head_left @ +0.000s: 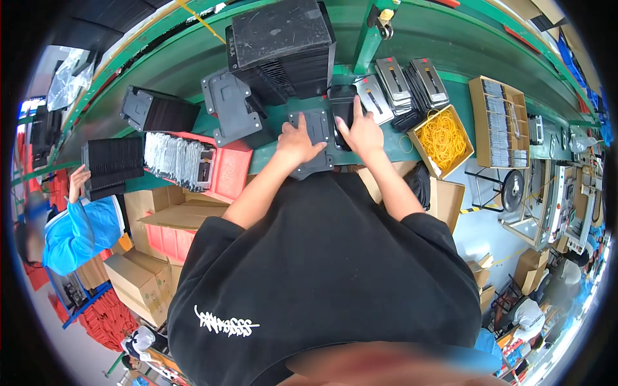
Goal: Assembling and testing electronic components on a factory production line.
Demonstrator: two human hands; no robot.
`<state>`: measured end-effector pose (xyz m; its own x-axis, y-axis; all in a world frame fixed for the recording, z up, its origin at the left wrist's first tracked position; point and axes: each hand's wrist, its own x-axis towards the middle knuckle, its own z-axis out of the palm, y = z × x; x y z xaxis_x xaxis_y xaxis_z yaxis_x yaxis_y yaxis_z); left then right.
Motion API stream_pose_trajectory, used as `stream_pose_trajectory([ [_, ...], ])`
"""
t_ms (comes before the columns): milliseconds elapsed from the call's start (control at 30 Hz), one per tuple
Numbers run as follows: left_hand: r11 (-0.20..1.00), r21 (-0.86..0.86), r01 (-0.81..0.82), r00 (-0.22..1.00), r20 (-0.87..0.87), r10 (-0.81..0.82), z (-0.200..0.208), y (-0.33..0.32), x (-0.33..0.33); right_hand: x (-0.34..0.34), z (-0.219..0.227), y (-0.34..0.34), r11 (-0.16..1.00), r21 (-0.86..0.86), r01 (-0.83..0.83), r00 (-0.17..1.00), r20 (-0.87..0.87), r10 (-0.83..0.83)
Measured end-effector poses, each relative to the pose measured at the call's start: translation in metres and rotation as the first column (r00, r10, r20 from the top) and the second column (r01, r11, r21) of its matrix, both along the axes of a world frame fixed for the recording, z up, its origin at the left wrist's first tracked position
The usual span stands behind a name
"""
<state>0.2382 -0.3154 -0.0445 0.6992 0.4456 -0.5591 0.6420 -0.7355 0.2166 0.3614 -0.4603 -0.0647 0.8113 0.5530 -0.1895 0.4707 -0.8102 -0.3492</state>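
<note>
My left hand (297,143) rests on a dark grey flat plate (317,125) with corner tabs, in front of me on the green bench. Its index finger is stretched out and its thumb is spread to the right. My right hand (364,134) lies at the right edge of a glossy black panel (342,103), index finger extended and thumb apart over the panel. Neither hand is wrapped round anything. Just beyond the right hand lies a silver flat plate (374,101) with a dark strip.
A tall stack of black plates (283,32) stands behind. Grey plates (226,103) are piled at left, near a red crate (232,168). Silver plate stacks (394,83), a box of yellow rubber bands (444,141) and a divided carton (477,96) are right. A co-worker's hand (78,182) touches black plates (114,161).
</note>
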Motion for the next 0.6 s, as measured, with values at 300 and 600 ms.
stream_pose_trajectory([
  [300,0.979,0.186,-0.081,0.991,-0.093,0.099,-0.064,-0.013,0.022,-0.079,-0.040,-0.070,0.930,0.321,-0.178,0.947,-0.201,0.251],
  [600,0.979,0.177,-0.104,0.941,-0.301,0.155,-0.025,-0.025,0.044,-0.083,-0.061,-0.056,0.939,0.289,-0.185,0.900,-0.333,0.280],
])
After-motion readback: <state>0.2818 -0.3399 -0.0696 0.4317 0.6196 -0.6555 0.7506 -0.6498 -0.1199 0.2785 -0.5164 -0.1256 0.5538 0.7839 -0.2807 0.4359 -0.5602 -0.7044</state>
